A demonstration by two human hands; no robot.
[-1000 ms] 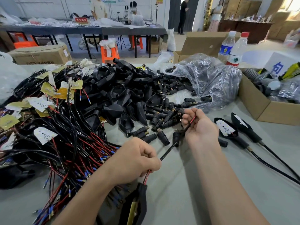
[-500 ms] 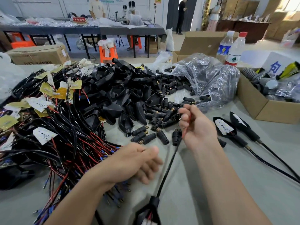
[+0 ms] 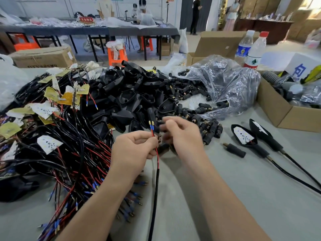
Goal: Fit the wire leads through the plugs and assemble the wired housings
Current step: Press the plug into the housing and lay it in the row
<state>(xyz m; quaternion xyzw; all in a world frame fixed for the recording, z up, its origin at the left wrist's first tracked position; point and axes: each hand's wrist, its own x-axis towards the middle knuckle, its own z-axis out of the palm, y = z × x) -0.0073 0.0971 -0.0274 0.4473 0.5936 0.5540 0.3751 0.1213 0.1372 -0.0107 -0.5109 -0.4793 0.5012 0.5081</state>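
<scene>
The left hand (image 3: 133, 150) pinches the wire leads (image 3: 152, 129), tips pointing up and away; the blurred right hand (image 3: 182, 136) hovers just right of them over the loose plugs (image 3: 208, 126), its grip unreadable

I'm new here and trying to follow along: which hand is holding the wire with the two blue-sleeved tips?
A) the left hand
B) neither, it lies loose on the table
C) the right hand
A: the left hand pinches the wire just below its blue-sleeved tips, which stick up above the grip.
</scene>
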